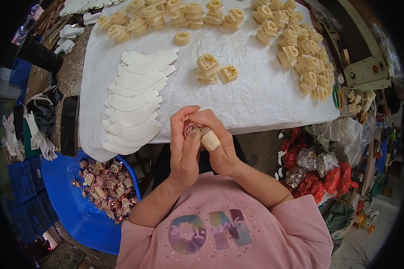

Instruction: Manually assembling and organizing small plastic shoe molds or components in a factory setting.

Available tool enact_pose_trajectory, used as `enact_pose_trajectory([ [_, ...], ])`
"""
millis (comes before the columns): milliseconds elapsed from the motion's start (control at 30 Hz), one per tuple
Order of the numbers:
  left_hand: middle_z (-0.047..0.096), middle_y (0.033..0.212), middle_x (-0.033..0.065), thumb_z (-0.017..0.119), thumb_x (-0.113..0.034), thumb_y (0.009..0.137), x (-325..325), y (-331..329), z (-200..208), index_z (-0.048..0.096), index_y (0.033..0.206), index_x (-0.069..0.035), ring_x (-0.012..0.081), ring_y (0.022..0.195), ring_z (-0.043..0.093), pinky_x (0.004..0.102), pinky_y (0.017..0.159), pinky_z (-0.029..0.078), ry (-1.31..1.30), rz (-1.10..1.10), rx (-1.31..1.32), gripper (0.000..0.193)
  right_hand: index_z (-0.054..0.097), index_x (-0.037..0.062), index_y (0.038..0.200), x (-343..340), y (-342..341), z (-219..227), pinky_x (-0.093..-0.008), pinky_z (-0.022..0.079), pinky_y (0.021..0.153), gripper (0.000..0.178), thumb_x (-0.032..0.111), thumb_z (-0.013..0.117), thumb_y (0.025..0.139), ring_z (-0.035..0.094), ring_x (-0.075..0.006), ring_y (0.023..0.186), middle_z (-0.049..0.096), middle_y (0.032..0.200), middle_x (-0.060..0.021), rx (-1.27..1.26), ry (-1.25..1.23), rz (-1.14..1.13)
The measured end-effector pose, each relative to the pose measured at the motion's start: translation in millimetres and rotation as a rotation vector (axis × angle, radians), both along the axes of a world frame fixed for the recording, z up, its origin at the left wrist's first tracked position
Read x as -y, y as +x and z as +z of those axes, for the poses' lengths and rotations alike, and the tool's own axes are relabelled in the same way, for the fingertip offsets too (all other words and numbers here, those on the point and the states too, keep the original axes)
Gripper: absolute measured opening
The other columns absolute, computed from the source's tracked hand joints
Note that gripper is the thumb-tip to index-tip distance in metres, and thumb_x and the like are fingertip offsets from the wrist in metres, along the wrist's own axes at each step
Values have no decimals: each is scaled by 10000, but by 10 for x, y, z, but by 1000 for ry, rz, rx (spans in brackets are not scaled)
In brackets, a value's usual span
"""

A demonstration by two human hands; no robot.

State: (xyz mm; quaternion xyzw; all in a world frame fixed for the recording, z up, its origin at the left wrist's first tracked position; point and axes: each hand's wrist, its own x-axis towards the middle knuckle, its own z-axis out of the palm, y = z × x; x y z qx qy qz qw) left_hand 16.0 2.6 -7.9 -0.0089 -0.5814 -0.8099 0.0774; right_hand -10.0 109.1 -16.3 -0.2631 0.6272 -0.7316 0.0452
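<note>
Close to my body, just off the near edge of the table, both hands are pressed together. My left hand (185, 154) and my right hand (221, 150) are closed round a small shiny pink piece (191, 128). Most of it is hidden by my fingers and thumbs. A cream-coloured wrap or cover (210, 140) shows at my right thumb; which one, I cannot tell. Beyond my hands, a few beige moulded blocks (208, 65) with holes in their tops sit on the white woven cloth (251, 103).
An overlapping row of white cut pieces (134, 105) lies at left. Several beige blocks (307, 56) crowd the right and far sides. A blue tub (63, 197) at lower left holds pink shiny parts (107, 188). Red bags (316, 181) lie at right. A dark phone-like slab (69, 125) borders the cloth.
</note>
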Motion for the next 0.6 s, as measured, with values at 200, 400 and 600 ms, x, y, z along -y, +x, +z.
enact_pose_trajectory([
  [200,547,923,35,164,-588,962,105,-67,9,168,1460,-112,117,735,518,241,582,426,382,-156,159,688,448,69,1326,-119,-95,83,-290,455,692,395,285,417,997,527,-171,818,483,1014,-92,237,88,89],
  [400,559,950,103,300,-649,916,221,-62,-1,90,1439,15,158,723,540,241,634,429,-359,-97,-13,871,591,13,986,-221,-265,310,-317,467,584,299,264,663,841,573,-207,693,536,763,-100,-270,596,-181],
  [600,572,952,157,508,-569,870,168,-81,-64,140,1408,45,212,832,603,315,715,493,-438,-66,-223,895,587,-15,958,-223,-267,321,-303,470,628,313,264,662,838,590,-193,706,590,817,-114,-14,504,-50],
])
